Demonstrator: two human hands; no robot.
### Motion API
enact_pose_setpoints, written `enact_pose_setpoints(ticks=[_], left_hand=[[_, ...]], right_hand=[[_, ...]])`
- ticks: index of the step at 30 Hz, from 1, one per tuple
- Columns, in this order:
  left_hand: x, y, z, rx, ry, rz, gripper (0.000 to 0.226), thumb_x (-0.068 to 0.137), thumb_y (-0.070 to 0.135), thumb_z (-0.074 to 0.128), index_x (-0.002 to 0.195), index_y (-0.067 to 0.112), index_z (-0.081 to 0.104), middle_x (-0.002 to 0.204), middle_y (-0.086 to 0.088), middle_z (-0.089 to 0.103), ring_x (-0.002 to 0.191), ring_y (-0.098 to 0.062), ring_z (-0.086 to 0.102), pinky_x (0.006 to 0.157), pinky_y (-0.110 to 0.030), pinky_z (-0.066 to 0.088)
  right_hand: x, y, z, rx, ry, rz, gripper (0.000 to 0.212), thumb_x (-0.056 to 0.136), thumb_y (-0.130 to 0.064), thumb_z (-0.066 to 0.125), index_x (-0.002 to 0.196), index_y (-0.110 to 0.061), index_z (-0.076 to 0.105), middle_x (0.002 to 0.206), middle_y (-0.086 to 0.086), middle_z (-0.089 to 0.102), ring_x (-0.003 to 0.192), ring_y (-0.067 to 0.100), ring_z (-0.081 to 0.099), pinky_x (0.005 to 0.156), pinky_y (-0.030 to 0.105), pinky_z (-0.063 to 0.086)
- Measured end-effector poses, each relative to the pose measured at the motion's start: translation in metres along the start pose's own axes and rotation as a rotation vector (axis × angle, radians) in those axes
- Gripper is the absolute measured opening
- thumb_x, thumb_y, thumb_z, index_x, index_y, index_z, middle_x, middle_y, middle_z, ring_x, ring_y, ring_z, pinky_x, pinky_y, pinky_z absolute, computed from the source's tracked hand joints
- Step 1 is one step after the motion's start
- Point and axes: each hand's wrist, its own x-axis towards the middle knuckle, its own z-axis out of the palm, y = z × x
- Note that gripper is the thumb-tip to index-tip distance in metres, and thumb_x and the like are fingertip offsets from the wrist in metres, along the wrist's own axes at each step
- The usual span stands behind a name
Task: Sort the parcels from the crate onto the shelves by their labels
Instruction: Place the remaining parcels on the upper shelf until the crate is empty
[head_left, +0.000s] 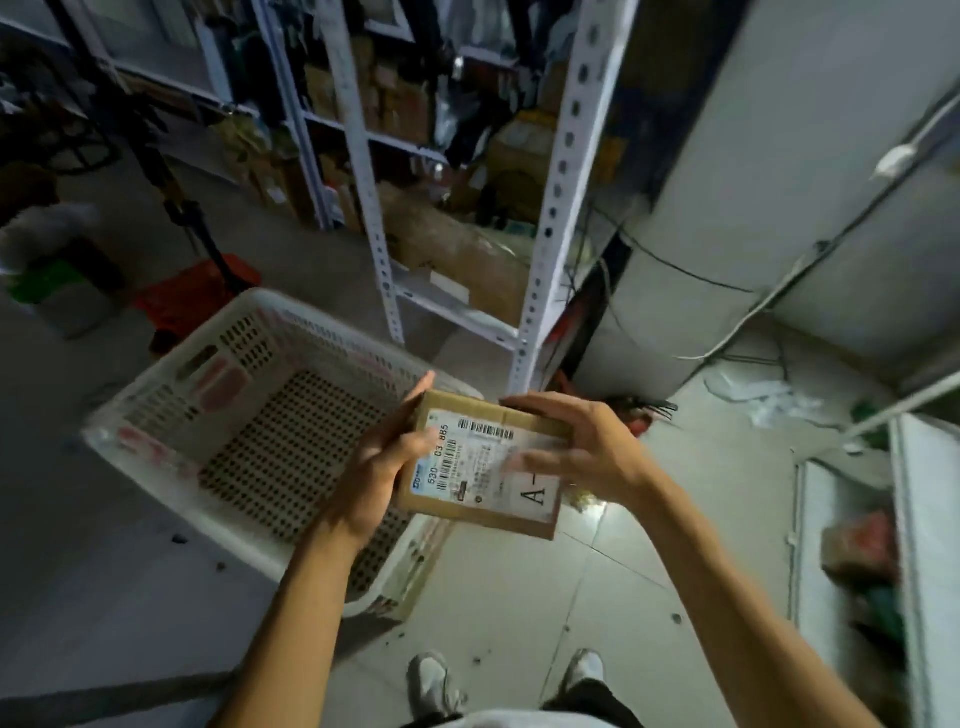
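A small brown cardboard parcel (480, 470) is held at chest height between both hands, its white shipping label facing me with barcodes and a large "A-" mark. My left hand (384, 457) grips its left edge, fingers reaching up along the side. Curled over the top right edge, my right hand (576, 447) covers part of the label with its thumb. Below and to the left, the white perforated plastic crate (171, 431) stands on the floor, and I see no parcels in it.
A white slotted-steel shelf rack (558, 171) stands just beyond the crate, holding cardboard boxes. More racks stand at the back left. An orange folded trolley (192, 301) lies left. A white shelf edge (909, 519) is at right. Cables run along the grey wall.
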Motion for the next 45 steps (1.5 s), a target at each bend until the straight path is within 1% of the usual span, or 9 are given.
enact_pose_setpoints(ticks=[4, 7, 12, 16, 21, 25, 28, 36, 45], left_hand=[[0.033, 0.017, 0.051, -0.026, -0.281, -0.08, 0.067, 0.085, 0.034, 0.059, 0.149, 0.036, 0.039, 0.138, -0.01, 0.06, 0.126, -0.03, 0.057, 0.098, -0.052, 0.049], [0.063, 0.032, 0.111, 0.008, -0.412, -0.06, 0.06, 0.09, 0.041, 0.055, 0.148, 0.032, 0.041, 0.134, -0.013, 0.061, 0.126, -0.035, 0.056, 0.098, -0.056, 0.047], [0.096, 0.053, 0.237, 0.119, -0.387, 0.126, 0.094, 0.07, 0.057, 0.069, 0.153, 0.041, 0.025, 0.152, 0.012, 0.042, 0.139, -0.007, 0.041, 0.115, -0.041, 0.035], [0.09, 0.057, 0.349, 0.22, -0.621, 0.253, 0.115, 0.071, 0.044, 0.081, 0.154, 0.044, 0.001, 0.15, 0.028, 0.028, 0.129, 0.019, 0.035, 0.101, -0.01, 0.037], [0.123, 0.063, 0.451, 0.189, -0.701, 0.355, 0.114, 0.07, 0.048, 0.081, 0.157, 0.035, 0.008, 0.152, 0.006, 0.042, 0.135, -0.01, 0.048, 0.108, -0.043, 0.046], [0.162, 0.075, 0.51, 0.174, -0.828, 0.374, 0.121, 0.064, 0.042, 0.091, 0.157, 0.027, 0.016, 0.153, -0.002, 0.042, 0.139, -0.026, 0.044, 0.106, -0.057, 0.044], [0.188, 0.079, 0.551, 0.167, -0.862, 0.395, 0.118, 0.065, 0.036, 0.089, 0.157, 0.029, 0.017, 0.154, -0.001, 0.041, 0.138, -0.025, 0.045, 0.104, -0.055, 0.047], [0.289, 0.1, 0.667, 0.158, -0.931, 0.466, 0.104, 0.069, 0.016, 0.086, 0.155, 0.019, 0.026, 0.144, -0.001, 0.053, 0.127, -0.012, 0.056, 0.098, -0.039, 0.054], [0.384, 0.13, 0.792, 0.145, -1.082, 0.477, 0.094, 0.078, 0.005, 0.08, 0.152, 0.035, 0.031, 0.142, 0.004, 0.054, 0.13, -0.015, 0.054, 0.098, -0.046, 0.054]], right_hand=[[-0.048, 0.014, -0.05, 0.308, 0.021, 0.081, 0.057, 0.075, -0.033, 0.078, 0.129, -0.031, 0.06, 0.117, 0.001, 0.072, 0.108, 0.023, 0.07, 0.08, 0.034, 0.059], [-0.089, 0.029, -0.085, 0.385, 0.223, 0.121, 0.054, 0.08, -0.028, 0.072, 0.132, -0.027, 0.059, 0.114, 0.002, 0.073, 0.105, 0.022, 0.07, 0.076, 0.029, 0.057], [-0.151, 0.054, -0.148, 0.617, 0.806, 0.086, 0.042, 0.086, -0.032, 0.066, 0.127, -0.026, 0.065, 0.117, 0.006, 0.071, 0.104, 0.026, 0.068, 0.08, 0.037, 0.057], [-0.183, 0.071, -0.194, 0.626, 1.111, 0.032, 0.055, 0.088, -0.035, 0.064, 0.139, -0.018, 0.05, 0.126, 0.009, 0.067, 0.114, 0.03, 0.066, 0.094, 0.051, 0.055], [-0.235, 0.098, -0.254, 0.226, 1.21, 0.129, 0.078, 0.081, -0.052, 0.069, 0.15, -0.036, 0.035, 0.135, -0.016, 0.059, 0.121, 0.009, 0.061, 0.099, 0.044, 0.054], [-0.268, 0.117, -0.304, 0.073, 1.272, 0.19, 0.094, 0.069, -0.061, 0.072, 0.15, -0.029, 0.037, 0.14, -0.009, 0.056, 0.122, 0.001, 0.056, 0.098, 0.026, 0.053], [-0.273, 0.132, -0.34, 0.057, 1.333, 0.191, 0.086, 0.074, -0.048, 0.076, 0.149, -0.028, 0.038, 0.139, -0.009, 0.057, 0.115, -0.01, 0.055, 0.089, 0.01, 0.05], [-0.251, 0.174, -0.459, -0.016, 1.511, 0.218, 0.063, 0.086, -0.033, 0.076, 0.137, -0.045, 0.04, 0.12, -0.036, 0.053, 0.106, -0.015, 0.055, 0.08, 0.005, 0.048], [-0.249, 0.208, -0.586, -0.085, 1.659, 0.301, 0.058, 0.086, -0.032, 0.075, 0.137, -0.029, 0.048, 0.122, -0.022, 0.058, 0.1, -0.03, 0.048, 0.072, -0.003, 0.041]])
